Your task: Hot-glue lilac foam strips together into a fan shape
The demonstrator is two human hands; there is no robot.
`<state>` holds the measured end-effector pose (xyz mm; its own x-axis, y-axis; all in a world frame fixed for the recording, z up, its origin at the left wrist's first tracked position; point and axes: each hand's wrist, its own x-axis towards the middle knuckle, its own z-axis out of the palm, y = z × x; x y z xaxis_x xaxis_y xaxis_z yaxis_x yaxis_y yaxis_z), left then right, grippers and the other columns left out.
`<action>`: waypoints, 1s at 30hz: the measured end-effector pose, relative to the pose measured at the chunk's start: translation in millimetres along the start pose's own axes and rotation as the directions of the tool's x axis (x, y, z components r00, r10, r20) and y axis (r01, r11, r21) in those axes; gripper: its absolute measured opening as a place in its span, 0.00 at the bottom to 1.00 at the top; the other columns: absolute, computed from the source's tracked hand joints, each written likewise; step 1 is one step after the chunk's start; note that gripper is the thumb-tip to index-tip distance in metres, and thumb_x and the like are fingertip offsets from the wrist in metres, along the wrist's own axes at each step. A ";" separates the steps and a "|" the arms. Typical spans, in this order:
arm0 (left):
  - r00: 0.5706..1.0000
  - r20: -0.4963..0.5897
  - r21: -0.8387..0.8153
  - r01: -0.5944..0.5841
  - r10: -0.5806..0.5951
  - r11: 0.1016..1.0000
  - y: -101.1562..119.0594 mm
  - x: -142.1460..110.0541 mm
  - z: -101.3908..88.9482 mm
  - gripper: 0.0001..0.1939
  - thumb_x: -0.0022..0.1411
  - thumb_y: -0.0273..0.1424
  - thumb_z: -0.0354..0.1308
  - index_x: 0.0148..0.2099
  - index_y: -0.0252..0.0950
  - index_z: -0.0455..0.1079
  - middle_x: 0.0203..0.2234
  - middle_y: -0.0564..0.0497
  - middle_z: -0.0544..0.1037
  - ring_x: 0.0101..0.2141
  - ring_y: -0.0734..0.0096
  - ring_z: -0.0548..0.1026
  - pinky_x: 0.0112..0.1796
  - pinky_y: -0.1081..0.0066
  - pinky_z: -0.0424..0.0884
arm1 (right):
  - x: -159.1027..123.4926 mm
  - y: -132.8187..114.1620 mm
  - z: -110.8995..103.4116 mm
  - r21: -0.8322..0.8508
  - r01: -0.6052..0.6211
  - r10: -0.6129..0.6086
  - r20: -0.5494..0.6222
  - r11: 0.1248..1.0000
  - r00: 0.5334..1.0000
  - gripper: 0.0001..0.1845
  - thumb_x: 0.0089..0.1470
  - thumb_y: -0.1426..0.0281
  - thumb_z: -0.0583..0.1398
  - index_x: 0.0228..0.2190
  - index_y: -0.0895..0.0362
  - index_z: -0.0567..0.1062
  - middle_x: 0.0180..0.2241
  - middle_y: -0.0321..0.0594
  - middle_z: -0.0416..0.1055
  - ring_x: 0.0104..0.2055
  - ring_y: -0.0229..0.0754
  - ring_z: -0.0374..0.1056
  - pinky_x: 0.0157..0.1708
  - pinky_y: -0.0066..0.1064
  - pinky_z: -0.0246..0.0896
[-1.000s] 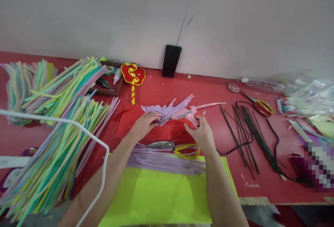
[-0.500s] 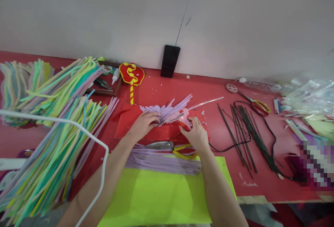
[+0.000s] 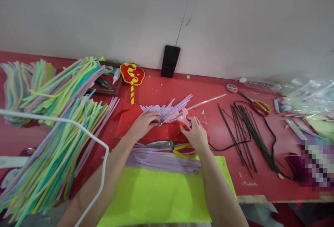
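1. Left hand (image 3: 143, 124): fingers curved and close together over the left and near part of the lilac bundle (image 3: 171, 110); whether they pinch it or only rest on it cannot be told.
2. Right hand (image 3: 196, 133): fingers wrapped round the handle of a pink glue gun (image 3: 184, 117), its nozzle pointing left, near the left fingertips.
3. Lilac bundle: short stems fanned out over the red board (image 3: 127, 126), between the hands and toward the wall.
4. Handling, as judged: a steady left hand and a small, controlled bead at the gathered ends would serve best; fingertips are best held clear of the hot metal tip.
5. Pose: both forearms reach forward from the near edge, converging; left palm turned down, right hand turned inward about the handle.
6. Nearer the body: yellow-handled scissors (image 3: 160, 145) lying across loose lilac stems (image 3: 161, 161); beneath, a lime-green sheet (image 3: 156, 194).
7. Right: dark stems (image 3: 257, 134) beside a black cord (image 3: 273, 138).
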<state>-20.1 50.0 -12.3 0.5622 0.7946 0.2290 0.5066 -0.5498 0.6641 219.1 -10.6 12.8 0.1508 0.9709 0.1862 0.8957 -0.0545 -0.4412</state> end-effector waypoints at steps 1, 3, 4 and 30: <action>1.000 0.000 0.000 -0.002 0.002 1.000 -0.1 0.0 0.0 0.06 0.58 0.25 0.58 0.38 0.39 0.70 0.48 0.50 0.75 0.52 0.66 0.69 0.58 0.55 0.54 | -0.2 -0.2 -0.2 -0.001 0.004 -0.004 0.000 1.000 1.000 0.16 0.49 0.61 0.57 0.40 0.53 0.68 0.41 0.41 0.71 0.37 0.44 0.70 0.29 0.31 0.61; 1.000 0.000 0.001 -0.007 0.007 1.000 -0.6 0.0 0.0 0.06 0.58 0.25 0.59 0.38 0.39 0.70 0.48 0.50 0.74 0.51 0.67 0.69 0.58 0.55 0.54 | -0.4 -0.6 -0.8 -0.001 0.008 -0.008 -0.002 1.000 1.000 0.16 0.50 0.62 0.57 0.41 0.53 0.68 0.41 0.40 0.71 0.37 0.43 0.70 0.29 0.31 0.61; 1.000 0.001 -0.001 -0.012 0.012 1.000 -1.0 0.0 0.0 0.06 0.58 0.26 0.59 0.38 0.39 0.70 0.49 0.50 0.74 0.51 0.67 0.69 0.58 0.55 0.54 | -0.4 -0.7 -1.1 0.001 0.009 -0.009 0.000 1.000 1.000 0.16 0.50 0.62 0.57 0.41 0.53 0.68 0.41 0.40 0.71 0.36 0.43 0.70 0.29 0.31 0.61; 0.999 0.038 -0.022 0.005 -0.004 1.000 -1.3 1.3 -1.9 0.05 0.58 0.26 0.58 0.39 0.38 0.71 0.49 0.49 0.74 0.52 0.66 0.68 0.57 0.57 0.56 | 1.3 -2.7 -10.6 0.011 -0.049 0.049 -0.034 0.999 0.998 0.14 0.49 0.63 0.57 0.39 0.54 0.69 0.41 0.41 0.72 0.35 0.43 0.69 0.30 0.32 0.60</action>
<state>-21.2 52.1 -11.5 0.5846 0.7864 0.1994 0.4948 -0.5404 0.6806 221.3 -11.7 23.5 0.2090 0.9584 0.1942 0.8825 -0.0993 -0.4597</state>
